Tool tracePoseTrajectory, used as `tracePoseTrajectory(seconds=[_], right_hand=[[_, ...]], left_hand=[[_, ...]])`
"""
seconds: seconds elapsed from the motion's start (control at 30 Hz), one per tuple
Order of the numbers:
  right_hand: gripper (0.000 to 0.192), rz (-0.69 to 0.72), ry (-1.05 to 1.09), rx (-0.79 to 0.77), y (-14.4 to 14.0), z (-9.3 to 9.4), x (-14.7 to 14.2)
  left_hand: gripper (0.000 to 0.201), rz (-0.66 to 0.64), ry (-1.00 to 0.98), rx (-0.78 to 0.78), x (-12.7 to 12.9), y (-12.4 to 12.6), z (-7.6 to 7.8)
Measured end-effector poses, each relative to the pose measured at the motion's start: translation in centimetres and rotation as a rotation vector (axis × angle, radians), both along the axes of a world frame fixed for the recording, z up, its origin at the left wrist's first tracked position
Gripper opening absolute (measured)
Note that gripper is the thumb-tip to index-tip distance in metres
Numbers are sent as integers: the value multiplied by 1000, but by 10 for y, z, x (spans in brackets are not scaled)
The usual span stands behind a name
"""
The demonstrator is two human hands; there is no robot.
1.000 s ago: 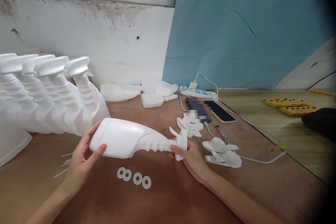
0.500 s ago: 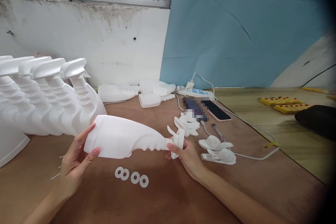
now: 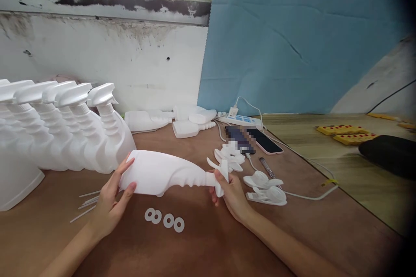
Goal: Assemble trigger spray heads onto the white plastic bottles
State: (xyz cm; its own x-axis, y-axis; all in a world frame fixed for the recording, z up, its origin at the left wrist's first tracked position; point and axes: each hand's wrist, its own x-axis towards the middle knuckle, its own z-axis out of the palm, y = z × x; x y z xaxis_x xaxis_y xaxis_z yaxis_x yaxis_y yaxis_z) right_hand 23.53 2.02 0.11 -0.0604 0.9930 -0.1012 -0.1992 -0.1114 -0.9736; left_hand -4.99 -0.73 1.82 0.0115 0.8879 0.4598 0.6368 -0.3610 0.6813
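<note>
A white spray bottle (image 3: pixel 162 174) lies sideways in the air between my hands, its neck pointing right. My left hand (image 3: pixel 113 197) is closed round the base end, thumb on the near side. At the neck, my right hand (image 3: pixel 229 192) grips the white trigger sprayer head (image 3: pixel 222 177), whose lever sticks up at the left; some of its fingers are hidden behind it. Below the bottle several white ring washers (image 3: pixel 168 220) lie on the brown tabletop (image 3: pixel 201 242). Several thin white tubes (image 3: pixel 86 207) lie beside my left hand.
Upright spray bottles with heads (image 3: pixel 107 125) crowd the left side. Bottles without heads (image 3: pixel 185 129) lie at the back. On the right are loose sprayer heads (image 3: pixel 268 194), a pen (image 3: pixel 266 167), two phones (image 3: pixel 264 140), a power strip (image 3: pixel 242 120) and a white cable (image 3: pixel 312 198).
The camera view has tilted up and shifted slightly. My left hand and the bottle's base appear further right, nearer my right hand. Both hands keep their hold on the bottle and its head.
</note>
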Motion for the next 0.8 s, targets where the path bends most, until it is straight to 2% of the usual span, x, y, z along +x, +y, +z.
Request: tracePoseTrajectory(seconds=[0.13,0.27,0.33,0.4,0.5,0.6,0.7,0.8], right_hand=[[49,111,27,24,-8,15,-5],[44,217,43,53,-19,47,-20],[38,274,38,92,-24,68,-28],[33,362,20,143,-28,90,-37],[31,469,45,242,-34,117,-47],[37,518,74,324,-37,129,-52],[37,479,20,329,-31,118,-53],[33,417,-91,242,-17,88,-52]], left_hand=[[70,-40,472,338,18,-4,16],[73,-304,741,441,49,-14,44],[69,-300,779,467,64,-15,58],[67,-217,761,496,74,-13,71],[64,-131,614,514,78,-9,84],[62,-42,442,478,68,-8,91],[53,184,290,408,48,-10,97],[39,394,145,344,24,-10,104]])
